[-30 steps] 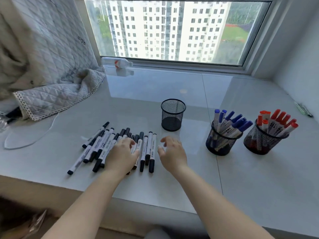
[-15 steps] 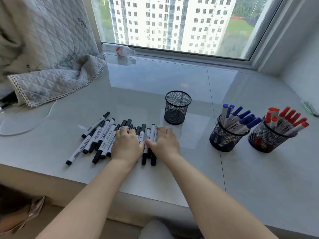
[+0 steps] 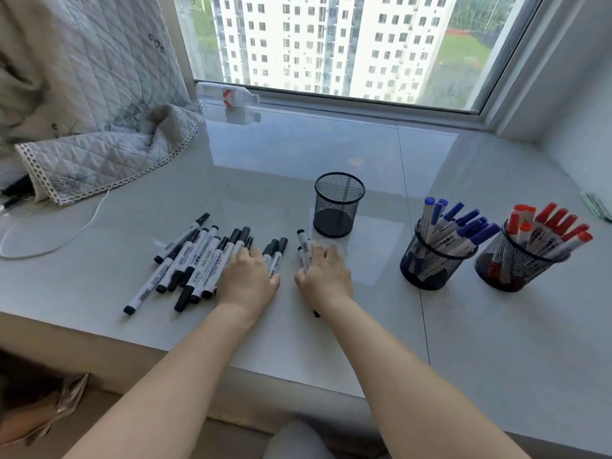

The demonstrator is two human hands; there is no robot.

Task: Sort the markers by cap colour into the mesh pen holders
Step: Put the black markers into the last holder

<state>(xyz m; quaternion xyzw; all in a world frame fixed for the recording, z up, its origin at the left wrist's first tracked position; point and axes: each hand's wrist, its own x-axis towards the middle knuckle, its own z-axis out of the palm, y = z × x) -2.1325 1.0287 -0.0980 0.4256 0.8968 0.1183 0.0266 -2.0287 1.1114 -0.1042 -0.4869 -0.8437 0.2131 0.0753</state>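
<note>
Several black-capped markers (image 3: 195, 260) lie in a loose pile on the glossy white sill. My left hand (image 3: 246, 279) rests palm down on the pile's right end, fingers on the markers. My right hand (image 3: 326, 276) is closed around a few black-capped markers (image 3: 304, 248), pulled slightly right of the pile; their caps stick out beyond my fingers. An empty black mesh holder (image 3: 337, 205) stands just behind my right hand. To the right, one mesh holder (image 3: 429, 263) carries blue-capped markers and another (image 3: 510, 266) carries red-capped ones.
A quilted grey cloth (image 3: 99, 134) drapes over the sill's left side, with a white cable (image 3: 66, 236) looping beside it. A small plastic bottle (image 3: 228, 94) lies by the window frame. The sill's front edge runs below my wrists.
My right hand has closed on a few markers at the pile's right end and drawn them rightward, leaving a gap. My left hand stays on the pile.
</note>
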